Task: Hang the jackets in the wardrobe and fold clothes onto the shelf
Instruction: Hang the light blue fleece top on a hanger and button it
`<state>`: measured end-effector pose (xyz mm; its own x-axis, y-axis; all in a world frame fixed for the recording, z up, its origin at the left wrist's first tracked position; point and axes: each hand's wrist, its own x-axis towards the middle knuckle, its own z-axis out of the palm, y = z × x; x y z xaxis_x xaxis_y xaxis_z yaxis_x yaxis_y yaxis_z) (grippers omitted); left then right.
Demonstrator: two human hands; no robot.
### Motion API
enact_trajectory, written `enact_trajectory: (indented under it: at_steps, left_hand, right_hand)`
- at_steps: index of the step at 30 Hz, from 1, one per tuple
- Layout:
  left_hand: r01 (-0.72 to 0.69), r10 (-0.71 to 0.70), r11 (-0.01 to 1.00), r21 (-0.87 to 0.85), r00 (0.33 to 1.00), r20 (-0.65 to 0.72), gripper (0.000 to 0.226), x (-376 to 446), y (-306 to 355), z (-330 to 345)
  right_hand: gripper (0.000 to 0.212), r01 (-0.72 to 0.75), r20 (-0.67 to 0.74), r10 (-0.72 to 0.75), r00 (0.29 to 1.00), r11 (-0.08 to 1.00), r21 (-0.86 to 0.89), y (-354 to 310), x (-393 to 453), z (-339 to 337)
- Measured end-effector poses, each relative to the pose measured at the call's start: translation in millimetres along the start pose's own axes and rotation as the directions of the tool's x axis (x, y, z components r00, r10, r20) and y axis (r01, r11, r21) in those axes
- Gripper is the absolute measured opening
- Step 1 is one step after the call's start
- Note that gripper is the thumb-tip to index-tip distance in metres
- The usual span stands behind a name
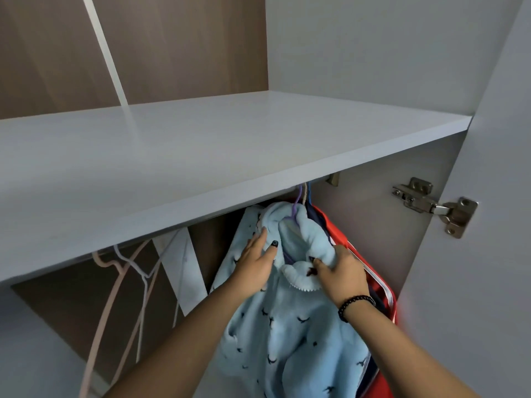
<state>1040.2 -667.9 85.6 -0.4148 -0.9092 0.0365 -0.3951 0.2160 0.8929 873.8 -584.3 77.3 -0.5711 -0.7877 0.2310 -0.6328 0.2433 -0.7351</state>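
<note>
A light blue fleece jacket [290, 334] with small dark prints hangs on a purple hanger [297, 205] under the white shelf [201, 156]. My left hand [254, 259] rests flat on its left shoulder with straight fingers. My right hand [340, 270] pinches the fleece collar on the right side. Behind it hang a dark garment and a red jacket [385, 294] on a blue hanger [309, 193]. The rail itself is hidden by the shelf.
Two bare hangers, a pink hanger [115, 285] and a white hanger [143, 271], hang at the left under the shelf. The open wardrobe door [488, 196] with a metal hinge [436, 205] stands at the right. A brown back panel lies behind.
</note>
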Motion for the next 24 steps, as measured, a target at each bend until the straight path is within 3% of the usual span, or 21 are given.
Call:
enact_trajectory:
  at_steps: [7,12,15,19,21,24]
  left_hand:
    - [-0.012,0.012,1.000,-0.011,0.999,0.043,0.056,6.3,4.8,27.4]
    - [-0.013,0.007,0.955,0.297,1.000,0.021,0.056,-12.8,-26.3,19.4]
    - [0.045,-0.053,0.907,0.418,0.999,0.008,0.059,-32.1,-45.2,6.3]
    - [0.132,-0.101,0.861,0.490,0.991,-0.091,0.062,-67.6,-56.6,-0.8]
    - [0.179,-0.131,0.845,0.503,0.983,-0.129,0.061,-90.8,-56.7,0.8]
    - [0.241,-0.181,0.840,0.486,0.969,-0.167,0.060,-132.0,-54.3,5.7]
  right_hand:
    - [0.030,-0.023,0.202,0.020,0.979,1.000,0.012,7.4,-3.8,4.9]
    - [0.040,0.086,0.283,-0.087,0.955,0.996,0.015,14.4,-10.9,-5.7]
    - [0.063,0.278,0.215,-0.267,0.939,0.960,-0.023,12.4,-17.8,-8.2]
    - [0.071,0.593,0.173,-0.572,0.802,0.798,-0.108,-0.5,-31.1,-8.0]
    - [0.067,0.688,0.242,-0.656,0.714,0.722,-0.072,-3.7,-41.2,-2.4]
    - [0.063,0.737,0.429,-0.668,0.608,0.676,0.007,1.4,-62.3,11.8]
